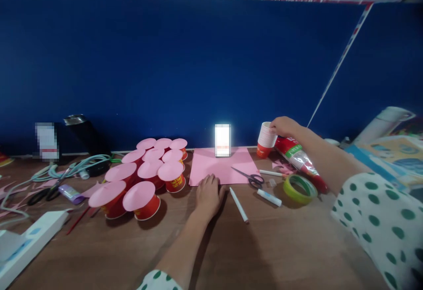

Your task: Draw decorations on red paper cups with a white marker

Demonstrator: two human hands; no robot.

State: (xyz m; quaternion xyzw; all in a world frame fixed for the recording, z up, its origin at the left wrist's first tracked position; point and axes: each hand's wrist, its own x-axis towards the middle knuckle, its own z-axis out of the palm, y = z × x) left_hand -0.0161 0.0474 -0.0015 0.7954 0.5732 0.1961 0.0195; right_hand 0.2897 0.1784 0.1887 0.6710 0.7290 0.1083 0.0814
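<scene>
My right hand [284,126] has its fingers closed on the rim of a leaning stack of paper cups [267,136], red at the bottom and white at the stacked rims. Palm down, my left hand [209,196] rests at the front edge of the pink paper [205,162], its fingers lying on the edge and holding nothing. Scissors [254,180] lie across the paper's right corner. A white marker [238,205] is just right of my left hand. To the left, several upturned red cups [148,207] carry pink paper discs [139,195].
A glue stick [269,198], green tape [300,189] and a red-green cup package [299,160] lie on the right. A lit phone [223,140] leans on the blue partition [185,61]. Left are a dark flask [82,133], cables [89,162] and a power strip [33,241].
</scene>
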